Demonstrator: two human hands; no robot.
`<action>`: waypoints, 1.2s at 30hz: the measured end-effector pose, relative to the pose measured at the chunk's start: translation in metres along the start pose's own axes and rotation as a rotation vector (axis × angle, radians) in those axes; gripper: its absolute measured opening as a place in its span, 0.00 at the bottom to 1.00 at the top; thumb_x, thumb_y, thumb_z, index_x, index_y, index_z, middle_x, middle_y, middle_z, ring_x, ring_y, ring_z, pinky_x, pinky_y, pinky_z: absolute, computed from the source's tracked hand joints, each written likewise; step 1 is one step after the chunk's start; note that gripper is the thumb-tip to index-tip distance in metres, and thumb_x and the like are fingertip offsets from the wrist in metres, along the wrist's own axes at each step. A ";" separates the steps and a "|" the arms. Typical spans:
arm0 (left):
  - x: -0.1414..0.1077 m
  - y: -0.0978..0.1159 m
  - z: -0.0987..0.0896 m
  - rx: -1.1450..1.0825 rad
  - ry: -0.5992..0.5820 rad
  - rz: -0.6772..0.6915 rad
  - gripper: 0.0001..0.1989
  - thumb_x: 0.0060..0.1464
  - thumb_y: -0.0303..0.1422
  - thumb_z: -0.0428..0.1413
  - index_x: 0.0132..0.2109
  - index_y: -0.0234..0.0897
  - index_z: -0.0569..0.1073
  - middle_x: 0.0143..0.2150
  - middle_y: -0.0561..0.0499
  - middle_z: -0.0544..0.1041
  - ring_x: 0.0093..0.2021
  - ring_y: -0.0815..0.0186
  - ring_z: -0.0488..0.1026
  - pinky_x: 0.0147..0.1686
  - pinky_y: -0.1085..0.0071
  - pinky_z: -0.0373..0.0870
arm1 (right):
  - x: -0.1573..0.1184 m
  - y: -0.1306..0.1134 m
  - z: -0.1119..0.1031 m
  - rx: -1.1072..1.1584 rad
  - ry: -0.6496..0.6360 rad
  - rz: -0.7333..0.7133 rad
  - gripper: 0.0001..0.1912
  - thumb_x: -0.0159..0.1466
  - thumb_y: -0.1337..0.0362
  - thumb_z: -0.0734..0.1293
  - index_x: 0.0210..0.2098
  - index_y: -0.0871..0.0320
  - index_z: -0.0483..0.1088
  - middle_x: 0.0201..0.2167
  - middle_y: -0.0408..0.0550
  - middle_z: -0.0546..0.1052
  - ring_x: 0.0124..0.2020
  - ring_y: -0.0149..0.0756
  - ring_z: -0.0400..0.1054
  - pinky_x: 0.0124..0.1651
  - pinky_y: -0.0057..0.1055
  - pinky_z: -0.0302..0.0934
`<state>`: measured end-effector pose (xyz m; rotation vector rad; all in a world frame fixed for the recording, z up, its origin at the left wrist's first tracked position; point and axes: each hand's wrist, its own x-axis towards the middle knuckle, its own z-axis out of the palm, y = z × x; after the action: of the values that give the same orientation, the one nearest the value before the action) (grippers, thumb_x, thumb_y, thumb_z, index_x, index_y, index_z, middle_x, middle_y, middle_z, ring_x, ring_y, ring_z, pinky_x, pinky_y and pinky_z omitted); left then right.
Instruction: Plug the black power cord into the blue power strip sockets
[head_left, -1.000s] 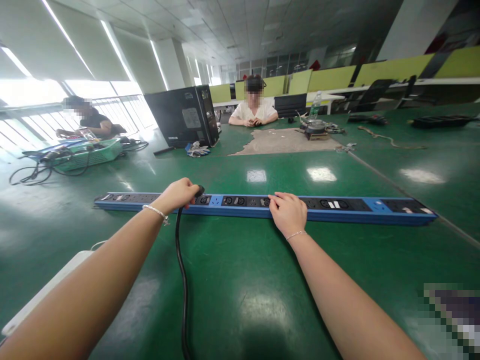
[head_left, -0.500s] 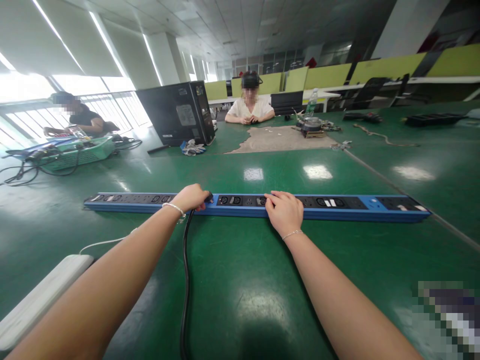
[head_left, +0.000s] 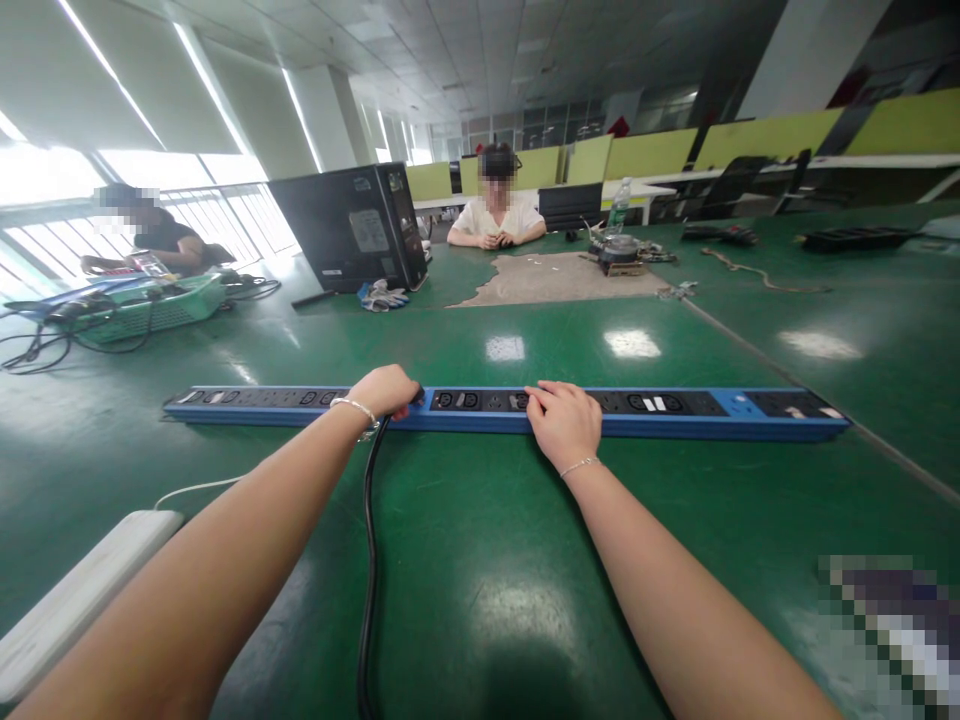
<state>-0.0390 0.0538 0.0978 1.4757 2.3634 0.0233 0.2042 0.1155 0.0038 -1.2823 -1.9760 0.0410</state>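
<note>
A long blue power strip with black socket panels lies across the green table in front of me. My left hand is closed around a black plug at the strip, left of its middle. From under that hand a thick black cable runs down to the lower edge of the view. The plug's prongs are hidden, so how deep it sits cannot be seen. My right hand rests over the strip right of the middle, fingers on its top and back edge, gripping its body.
A white power strip lies at the lower left beside my forearm. Farther back stand a black computer case, gloves, a green basket and a bottle. One person sits opposite, another at the far left.
Both hands keep their places on the power strip. The whole view has shifted slightly, and the left hand with the plug looks almost unchanged.
</note>
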 end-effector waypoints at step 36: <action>-0.007 -0.069 0.077 0.165 0.585 0.289 0.29 0.55 0.49 0.46 0.60 0.39 0.62 0.63 0.44 0.63 0.64 0.55 0.55 0.61 0.58 0.48 | -0.010 -0.023 -0.005 -0.063 -0.065 -0.228 0.23 0.62 0.66 0.57 0.56 0.60 0.66 0.55 0.50 0.69 0.55 0.40 0.60 0.56 0.37 0.52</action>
<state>-0.0724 0.0029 0.0136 2.1147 2.6009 0.3902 0.1916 0.0942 0.0108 -1.0990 -2.1836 -0.0922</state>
